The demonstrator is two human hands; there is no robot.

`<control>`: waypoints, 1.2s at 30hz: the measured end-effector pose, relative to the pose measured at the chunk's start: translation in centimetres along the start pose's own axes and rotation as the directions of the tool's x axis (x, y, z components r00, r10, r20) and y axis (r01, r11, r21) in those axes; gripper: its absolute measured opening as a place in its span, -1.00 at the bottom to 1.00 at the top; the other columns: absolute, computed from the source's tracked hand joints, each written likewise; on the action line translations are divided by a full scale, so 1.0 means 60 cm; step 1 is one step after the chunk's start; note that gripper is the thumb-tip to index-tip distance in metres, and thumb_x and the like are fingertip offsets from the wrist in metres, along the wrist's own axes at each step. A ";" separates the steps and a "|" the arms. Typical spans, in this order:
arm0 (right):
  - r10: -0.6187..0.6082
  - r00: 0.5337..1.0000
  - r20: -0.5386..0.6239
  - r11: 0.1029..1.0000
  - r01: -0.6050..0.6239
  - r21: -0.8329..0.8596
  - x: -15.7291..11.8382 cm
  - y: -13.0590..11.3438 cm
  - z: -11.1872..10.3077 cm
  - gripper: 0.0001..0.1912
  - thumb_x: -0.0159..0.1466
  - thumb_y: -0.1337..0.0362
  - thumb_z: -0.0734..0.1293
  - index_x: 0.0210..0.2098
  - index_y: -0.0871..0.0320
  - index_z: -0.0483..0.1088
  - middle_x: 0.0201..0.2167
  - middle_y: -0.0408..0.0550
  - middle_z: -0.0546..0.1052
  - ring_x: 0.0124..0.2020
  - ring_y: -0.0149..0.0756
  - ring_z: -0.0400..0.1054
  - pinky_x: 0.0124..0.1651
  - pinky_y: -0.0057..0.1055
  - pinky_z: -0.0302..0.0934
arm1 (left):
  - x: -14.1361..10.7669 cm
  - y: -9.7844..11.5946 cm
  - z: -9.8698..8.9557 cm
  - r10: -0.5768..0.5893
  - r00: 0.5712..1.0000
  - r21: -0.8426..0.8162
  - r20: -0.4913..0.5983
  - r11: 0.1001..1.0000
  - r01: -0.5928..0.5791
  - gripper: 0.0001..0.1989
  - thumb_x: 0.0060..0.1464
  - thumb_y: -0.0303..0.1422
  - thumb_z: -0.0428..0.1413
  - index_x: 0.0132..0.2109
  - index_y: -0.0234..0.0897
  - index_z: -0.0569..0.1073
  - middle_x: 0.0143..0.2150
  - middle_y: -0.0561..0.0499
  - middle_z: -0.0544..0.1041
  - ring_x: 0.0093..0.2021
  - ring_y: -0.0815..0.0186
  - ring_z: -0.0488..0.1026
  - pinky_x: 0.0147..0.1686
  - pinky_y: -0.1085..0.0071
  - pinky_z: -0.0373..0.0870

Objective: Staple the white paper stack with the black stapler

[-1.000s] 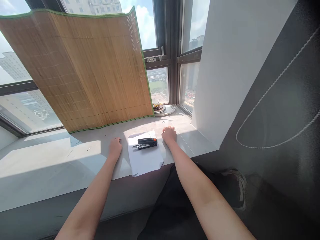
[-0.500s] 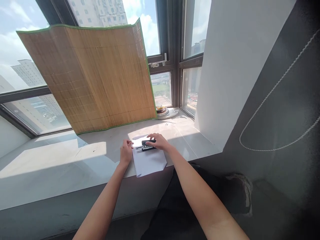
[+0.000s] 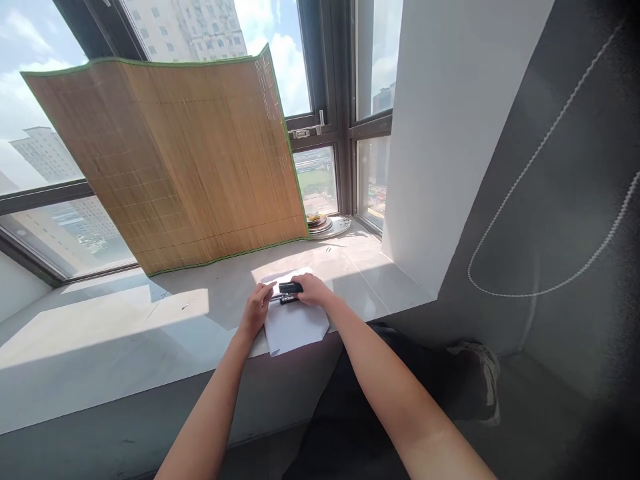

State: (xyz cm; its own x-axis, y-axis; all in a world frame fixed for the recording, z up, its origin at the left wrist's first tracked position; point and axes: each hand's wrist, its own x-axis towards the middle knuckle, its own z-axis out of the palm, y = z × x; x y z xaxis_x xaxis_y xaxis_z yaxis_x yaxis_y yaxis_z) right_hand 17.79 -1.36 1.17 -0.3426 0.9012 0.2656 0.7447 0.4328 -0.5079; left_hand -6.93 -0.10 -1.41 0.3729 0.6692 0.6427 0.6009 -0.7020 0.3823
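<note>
A black stapler [image 3: 290, 288] lies over white paper [image 3: 295, 327] at the front edge of the pale sill, its upper and lower parts apart at the left end. My right hand [image 3: 311, 291] is closed round the stapler's right end. Beside its left end is my left hand [image 3: 258, 307], with fingers drawn together at the paper's upper left; whatever they pinch is too small to make out.
A bamboo mat [image 3: 200, 160] with green edging leans against the window behind the sill [image 3: 115, 340]. Stacked plates [image 3: 327, 227] stand in the window corner. A beaded cord [image 3: 505, 200] hangs at the right.
My left hand has come closer to the stapler's left end, over the paper. The fingers of my right hand have shifted to its right end. The view has moved slightly.
</note>
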 end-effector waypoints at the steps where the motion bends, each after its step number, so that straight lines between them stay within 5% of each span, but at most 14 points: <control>1: 0.001 1.000 0.004 1.000 -0.001 0.000 0.000 -0.001 -0.001 -0.72 0.25 0.31 0.44 -0.03 0.06 0.55 -0.10 -0.02 0.61 -0.09 -0.16 0.45 -0.11 -0.41 0.21 | 0.000 -0.001 0.000 0.000 1.000 -0.006 0.002 1.000 0.000 -0.68 0.41 -0.28 0.02 0.16 -0.19 0.56 -0.17 -0.08 0.60 -0.21 0.20 0.56 -0.16 0.29 0.51; 12: -0.005 1.000 -0.014 1.000 0.005 -0.003 0.002 0.002 0.002 -0.77 0.23 0.31 0.43 -0.10 0.07 0.54 -0.14 0.00 0.60 -0.10 -0.13 0.45 -0.16 -0.39 0.20 | 0.008 -0.002 0.003 -0.051 0.992 -0.070 0.118 0.996 0.060 -0.79 0.27 -0.17 0.13 -0.19 -0.17 0.58 -0.17 -0.10 0.66 -0.14 0.14 0.59 -0.09 0.20 0.53; 25: -0.031 0.999 -0.018 1.000 0.031 -0.003 0.002 0.003 0.002 -0.81 0.23 0.33 0.42 -0.15 0.08 0.51 -0.17 -0.01 0.60 -0.12 -0.14 0.44 -0.23 -0.40 0.16 | 0.005 0.014 0.000 -0.074 0.987 -0.105 0.140 0.990 0.089 -0.74 0.25 -0.14 0.15 -0.15 -0.17 0.66 -0.15 -0.10 0.68 -0.19 0.17 0.58 -0.26 0.29 0.48; 33: -0.002 1.000 -0.014 1.000 0.002 0.005 0.000 -0.001 -0.003 -0.80 0.23 0.31 0.44 -0.13 0.07 0.53 -0.16 -0.02 0.60 -0.13 -0.15 0.45 -0.23 -0.41 0.16 | 0.006 0.012 0.003 -0.053 0.981 -0.070 0.185 0.995 0.067 -0.71 0.27 -0.16 0.10 -0.14 -0.14 0.69 -0.23 -0.10 0.66 -0.21 0.16 0.56 -0.18 0.25 0.51; 36: 0.001 1.000 -0.022 1.000 -0.001 0.013 0.000 -0.001 -0.003 -0.81 0.22 0.31 0.45 -0.15 0.07 0.53 -0.18 -0.04 0.60 -0.15 -0.16 0.45 -0.25 -0.41 0.15 | 0.003 0.014 0.002 -0.068 0.990 -0.081 0.126 0.994 0.078 -0.73 0.25 -0.16 0.14 -0.12 -0.14 0.68 -0.19 -0.10 0.70 -0.17 0.12 0.62 -0.11 0.19 0.55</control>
State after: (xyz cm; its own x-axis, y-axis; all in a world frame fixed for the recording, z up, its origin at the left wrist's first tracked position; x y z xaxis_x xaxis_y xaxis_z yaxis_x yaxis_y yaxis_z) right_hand 17.85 -1.40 1.37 -0.3294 0.9009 0.2827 0.7375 0.4324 -0.5188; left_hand -6.28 -0.53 -1.04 0.4170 0.7406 0.5268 0.5689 -0.6648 0.4842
